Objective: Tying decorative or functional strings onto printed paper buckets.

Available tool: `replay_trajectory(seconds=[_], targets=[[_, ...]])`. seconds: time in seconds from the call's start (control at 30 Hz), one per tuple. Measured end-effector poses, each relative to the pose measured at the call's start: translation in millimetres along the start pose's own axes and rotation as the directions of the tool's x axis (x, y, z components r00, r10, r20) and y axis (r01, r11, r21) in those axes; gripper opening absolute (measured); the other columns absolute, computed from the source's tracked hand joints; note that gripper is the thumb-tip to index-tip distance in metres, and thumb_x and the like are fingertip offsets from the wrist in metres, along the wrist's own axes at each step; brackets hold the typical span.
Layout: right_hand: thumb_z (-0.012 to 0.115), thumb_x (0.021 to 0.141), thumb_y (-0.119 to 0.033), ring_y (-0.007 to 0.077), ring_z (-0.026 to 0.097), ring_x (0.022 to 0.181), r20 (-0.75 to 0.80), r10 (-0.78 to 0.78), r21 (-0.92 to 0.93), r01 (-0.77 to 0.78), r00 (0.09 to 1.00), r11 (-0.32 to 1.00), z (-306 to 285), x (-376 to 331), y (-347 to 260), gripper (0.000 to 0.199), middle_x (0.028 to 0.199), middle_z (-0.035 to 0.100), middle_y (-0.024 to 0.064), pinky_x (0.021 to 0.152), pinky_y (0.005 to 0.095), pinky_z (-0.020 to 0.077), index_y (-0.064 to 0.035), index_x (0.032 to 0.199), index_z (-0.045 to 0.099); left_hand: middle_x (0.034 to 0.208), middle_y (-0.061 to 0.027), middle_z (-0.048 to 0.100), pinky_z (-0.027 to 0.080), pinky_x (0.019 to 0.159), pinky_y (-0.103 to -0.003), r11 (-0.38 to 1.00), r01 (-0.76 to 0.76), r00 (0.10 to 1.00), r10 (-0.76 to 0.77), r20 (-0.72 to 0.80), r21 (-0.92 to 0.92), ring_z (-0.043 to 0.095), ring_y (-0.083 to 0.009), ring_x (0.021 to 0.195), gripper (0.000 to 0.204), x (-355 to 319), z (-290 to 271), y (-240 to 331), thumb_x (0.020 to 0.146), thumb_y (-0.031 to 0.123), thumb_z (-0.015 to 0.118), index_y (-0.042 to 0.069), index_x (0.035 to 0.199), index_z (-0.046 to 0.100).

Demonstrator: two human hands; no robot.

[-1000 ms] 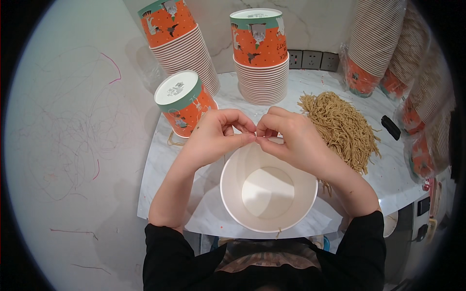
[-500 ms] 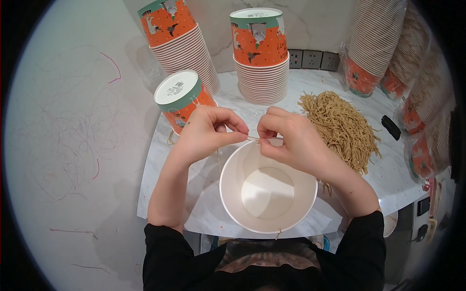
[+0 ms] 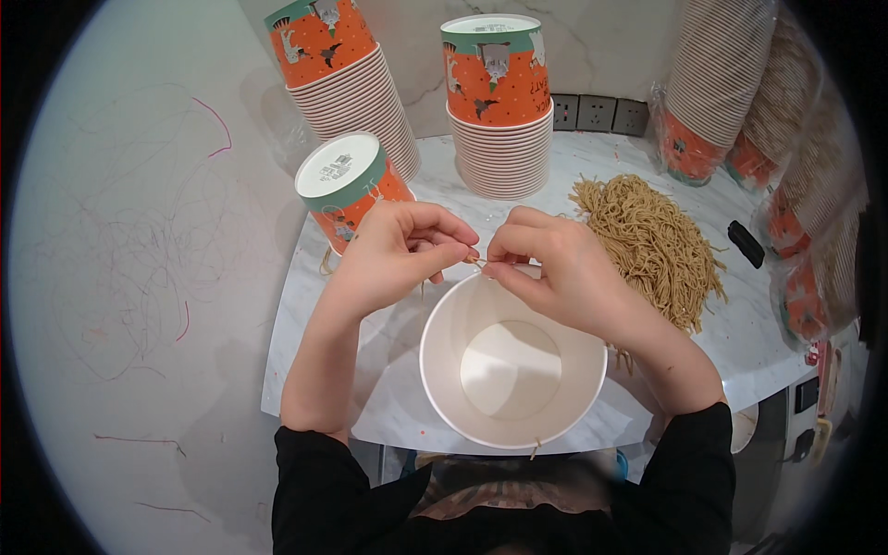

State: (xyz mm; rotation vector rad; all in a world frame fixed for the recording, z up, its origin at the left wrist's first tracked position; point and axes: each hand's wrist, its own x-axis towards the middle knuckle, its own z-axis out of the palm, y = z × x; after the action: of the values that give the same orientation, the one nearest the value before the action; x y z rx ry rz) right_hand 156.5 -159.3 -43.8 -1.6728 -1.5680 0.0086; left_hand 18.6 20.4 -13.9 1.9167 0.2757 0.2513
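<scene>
Left hand [image 3: 393,248], right hand [image 3: 560,264]; fingers [image 3: 450,253] pinched on, probably, tan string [image 3: 476,263]; white bucket [image 3: 511,370] near.

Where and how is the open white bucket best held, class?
Take the white bucket by its left rim, probably from the left, thumb inside: it opens upward, that edge is bare, and the left hand and right hand are near its far side.

So the upside-down orange-and-green paper bucket [image 3: 351,208] just beyond my left hand [image 3: 393,245] has small dark print [image 3: 337,167] on its white base, way too tiny for me to read. The top bucket [image 3: 486,79] on the middle stack has base print too, plus bigger dark lettering [image 3: 538,97] on its orange side
</scene>
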Motion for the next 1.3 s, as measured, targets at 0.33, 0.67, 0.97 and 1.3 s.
replay_trajectory(seconds=[0.33,0.67,0.97,1.3], targets=[[0.069,0.087,-0.005,0.0294,0.063,0.073,0.029,-0.052,-0.060,0.053,0.998,0.997,-0.2,-2.0,-7.4,0.008,0.085,0.058,0.0093,0.063,0.0387,0.0495,-0.0030,0.088,0.061,0.088,-0.0042,0.074,0.048,0.062,-0.018,0.990,-0.078,0.991,0.089,-0.095,0.115,0.066,-0.0040,0.075,0.011,-1.1,8.9,-7.8,0.089,-0.004,0.066,-0.003,0.098,0.072],[0.069,0.084,-0.004,0.0310,0.064,0.075,0.031,-0.101,-0.134,0.105,0.994,0.985,0.5,-1.4,-7.4,0.009,0.085,0.058,0.0095,0.062,0.0405,0.0497,-0.0030,0.087,0.061,0.079,-0.0045,0.075,0.050,0.061,-0.026,0.930,-0.189,0.942,0.262,-0.208,0.315,0.067,-0.0071,0.065,0.014,-0.1,22.3,-14.3,0.087,0.001,0.063,0.004,0.095,0.074],[0.068,0.084,-0.008,0.0346,0.066,0.076,0.045,0.016,-0.016,-0.015,0.999,1.000,-4.1,-3.6,-6.5,0.008,0.085,0.060,0.0119,0.064,0.0440,0.0518,-0.0033,0.088,0.063,0.080,-0.0002,0.070,0.048,0.061,-0.021,0.993,0.032,0.998,-0.038,0.047,0.112,0.061,-0.0027,0.070,0.013,-4.5,-13.3,-3.9,0.090,0.010,0.072,-0.001,0.095,0.072],[0.077,0.087,-0.021,0.0100,0.060,0.063,0.151,0.278,0.353,-0.314,0.949,0.881,-12.9,7.0,3.2,0.020,0.079,0.070,0.0037,0.059,0.0283,0.0489,-0.0014,0.092,0.074,0.083,0.0023,0.065,0.047,0.063,-0.020,0.996,-0.059,0.998,0.057,0.034,0.062,0.058,-0.0027,0.071,0.011,-4.1,5.4,-3.0,0.093,0.009,0.071,0.000,0.096,0.067]])
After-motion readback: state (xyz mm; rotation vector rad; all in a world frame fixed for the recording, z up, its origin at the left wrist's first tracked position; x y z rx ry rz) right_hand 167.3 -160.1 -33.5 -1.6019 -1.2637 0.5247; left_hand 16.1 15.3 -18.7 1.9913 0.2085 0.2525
